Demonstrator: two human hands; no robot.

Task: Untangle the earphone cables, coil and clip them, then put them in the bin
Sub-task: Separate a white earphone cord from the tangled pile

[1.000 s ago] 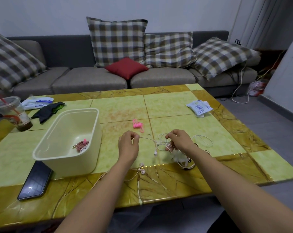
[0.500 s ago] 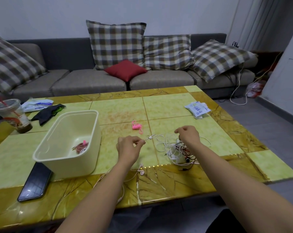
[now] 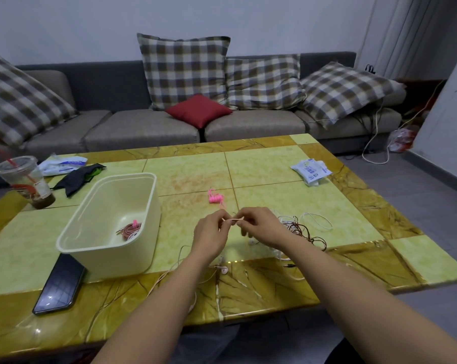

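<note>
My left hand (image 3: 211, 233) and my right hand (image 3: 258, 225) meet above the table's middle and pinch a thin pale earphone cable (image 3: 233, 219) stretched between their fingertips. That cable trails down toward the near edge, where white earbuds (image 3: 224, 269) lie. A tangle of white and brown earphone cables (image 3: 300, 228) sits just right of my right hand. A pink coiled clip (image 3: 214, 197) lies beyond my hands. The cream bin (image 3: 111, 248) stands to the left and holds one coiled pinkish earphone with a pink clip (image 3: 129, 228).
A black phone (image 3: 60, 285) lies in front of the bin. A plastic cup with a straw (image 3: 25, 181), a black cloth (image 3: 77, 177) and a white packet (image 3: 62, 164) sit at the far left. Another white packet (image 3: 311, 170) lies at the far right. A sofa stands behind.
My hands were apart with the cable stretched between them; now my right hand has left the tangle and come to my left, both pinching the cable close together.
</note>
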